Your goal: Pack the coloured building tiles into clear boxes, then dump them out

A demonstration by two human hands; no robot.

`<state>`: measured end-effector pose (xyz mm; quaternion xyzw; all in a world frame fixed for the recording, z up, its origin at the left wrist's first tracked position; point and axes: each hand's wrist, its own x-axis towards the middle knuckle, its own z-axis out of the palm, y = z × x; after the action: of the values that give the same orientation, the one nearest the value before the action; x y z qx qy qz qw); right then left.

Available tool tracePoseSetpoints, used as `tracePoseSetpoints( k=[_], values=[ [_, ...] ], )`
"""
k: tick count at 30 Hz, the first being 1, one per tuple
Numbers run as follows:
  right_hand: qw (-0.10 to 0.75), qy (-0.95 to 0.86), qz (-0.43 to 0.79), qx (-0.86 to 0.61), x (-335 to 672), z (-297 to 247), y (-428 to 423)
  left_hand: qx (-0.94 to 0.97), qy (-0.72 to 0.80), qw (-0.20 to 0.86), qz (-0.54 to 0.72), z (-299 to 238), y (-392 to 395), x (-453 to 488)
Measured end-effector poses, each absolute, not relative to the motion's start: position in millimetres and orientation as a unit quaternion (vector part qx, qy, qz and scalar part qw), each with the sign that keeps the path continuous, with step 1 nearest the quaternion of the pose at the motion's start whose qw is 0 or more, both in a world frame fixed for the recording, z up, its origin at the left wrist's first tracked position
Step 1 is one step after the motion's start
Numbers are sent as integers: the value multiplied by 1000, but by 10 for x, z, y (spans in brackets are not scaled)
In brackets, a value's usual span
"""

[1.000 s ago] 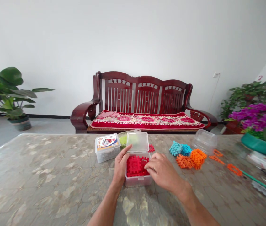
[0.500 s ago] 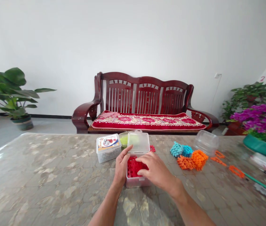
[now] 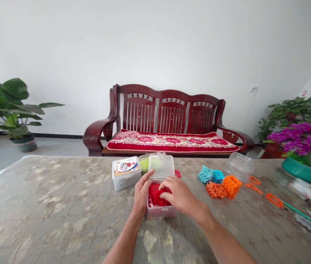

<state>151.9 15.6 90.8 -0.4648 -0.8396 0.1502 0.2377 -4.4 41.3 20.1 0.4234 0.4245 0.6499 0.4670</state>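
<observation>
A clear plastic box (image 3: 161,213) stands before me on the table, its lid (image 3: 161,167) tipped back on the far side. Red interlocking plastic pieces (image 3: 154,194) fill it. My left hand (image 3: 142,194) grips the box by its left wall, the index finger stretched up near the lid. Reaching in from the right, my right hand (image 3: 179,192) has thumb and fingers closed on some of the red pieces; its fingertips are partly hidden. Another red piece (image 3: 177,173) lies behind the box on the right.
A closed, labelled box (image 3: 126,176) and yellow-green pieces (image 3: 144,164) sit behind left. Blue (image 3: 206,174) and orange clusters (image 3: 231,186), a clear container (image 3: 240,167), loose orange pieces (image 3: 274,200) and a flower pot (image 3: 305,169) are on the right. A wooden sofa (image 3: 97,134) stands beyond the table (image 3: 62,216).
My right thumb and fingers have drawn together over the red pieces, which now bunch up higher in the box. My left hand keeps its place.
</observation>
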Motion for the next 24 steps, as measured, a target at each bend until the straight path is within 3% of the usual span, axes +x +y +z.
tracePoseSetpoints(
  k=[4, 6, 9, 14, 24],
  values=[
    [335, -767, 217, -502, 1645, 1036, 187, 388, 410, 537, 627, 226, 385, -24],
    [343, -740, 252, -521, 1728, 1055, 205, 369, 401, 567, 618, 224, 377, -14],
    [300, -742, 276, -533, 1802, 1008, 208, 364, 403, 560, 626, 216, 379, -11],
    [261, -786, 170, -534, 1788, 944, 133, 368, 403, 551, 631, 213, 394, -20],
    [177, -830, 106, -518, 1747, 895, 24, 378, 403, 541, 633, 224, 383, -29]
  ],
)
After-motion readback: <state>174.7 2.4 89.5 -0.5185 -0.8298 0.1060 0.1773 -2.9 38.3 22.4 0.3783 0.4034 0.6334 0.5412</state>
